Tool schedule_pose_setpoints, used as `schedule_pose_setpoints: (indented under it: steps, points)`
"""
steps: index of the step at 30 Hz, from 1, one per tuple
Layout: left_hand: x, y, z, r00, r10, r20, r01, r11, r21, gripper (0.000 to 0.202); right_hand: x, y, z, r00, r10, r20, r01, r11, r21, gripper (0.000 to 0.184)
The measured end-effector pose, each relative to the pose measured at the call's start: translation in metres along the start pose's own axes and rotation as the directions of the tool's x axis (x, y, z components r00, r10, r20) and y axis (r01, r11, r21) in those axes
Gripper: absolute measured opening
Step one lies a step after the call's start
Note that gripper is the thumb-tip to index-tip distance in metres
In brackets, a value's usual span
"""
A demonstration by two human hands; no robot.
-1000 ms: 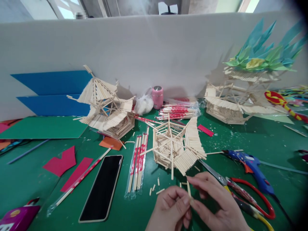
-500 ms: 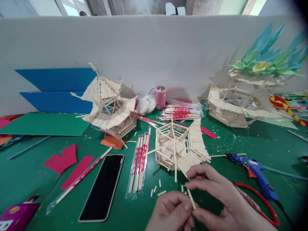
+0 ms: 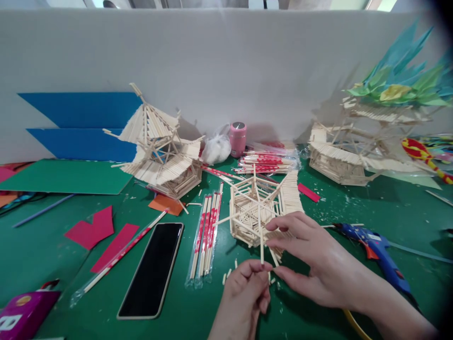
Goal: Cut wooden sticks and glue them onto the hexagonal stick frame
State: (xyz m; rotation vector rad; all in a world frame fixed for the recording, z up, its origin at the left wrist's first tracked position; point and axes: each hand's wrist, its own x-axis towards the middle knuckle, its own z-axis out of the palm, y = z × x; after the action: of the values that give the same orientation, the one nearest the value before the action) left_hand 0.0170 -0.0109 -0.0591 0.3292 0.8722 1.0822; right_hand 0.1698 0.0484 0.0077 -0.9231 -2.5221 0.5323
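Note:
A many-sided frame of pale wooden sticks (image 3: 244, 226) stands on the table in front of me, with a slatted roof strip (image 3: 292, 193) along its right side. My left hand (image 3: 244, 293) is closed in a pinch at the near tip of a wooden stick (image 3: 262, 248) that juts out from the frame. Over the frame's near right side reaches my right hand (image 3: 311, 259). Its thumb and fingers close around a short wooden stick (image 3: 274, 258) beside the roof's near edge. That hand hides part of the roof strip.
A blue glue gun (image 3: 378, 250) lies at the right. To the left are a phone (image 3: 151, 271), wrapped chopsticks (image 3: 205, 236) and red paper (image 3: 90, 231). Behind stand two more stick models (image 3: 166, 170) (image 3: 336, 163), a pink jar (image 3: 238, 139) and a plastic bag (image 3: 216, 148).
Both hands have moved away from me toward the frame. The short stick, held between both hands before, is now at the roof's near edge. The view has tilted slightly down.

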Motion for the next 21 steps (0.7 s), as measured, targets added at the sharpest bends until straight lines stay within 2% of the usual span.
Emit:
schedule_pose_setpoints:
  steps: [9, 16, 21]
  points:
    - [0.006, 0.0, 0.007, 1.0, 0.028, 0.003, -0.028, 0.999, -0.016, 0.017, 0.007, 0.002, -0.001, 0.998, -0.021, 0.063, 0.021, 1.0, 0.002, 0.024]
    - [0.009, 0.003, 0.011, 1.0, 0.002, -0.029, -0.002, 1.0, -0.004, 0.019, 0.008, 0.003, -0.002, 0.998, -0.024, 0.052, 0.025, 1.0, -0.006, 0.021]
    - [0.006, 0.008, 0.014, 1.0, -0.014, -0.011, 0.014, 1.0, -0.006, 0.014, 0.007, 0.005, 0.0, 0.999, -0.028, 0.032, 0.028, 1.0, 0.009, 0.024]
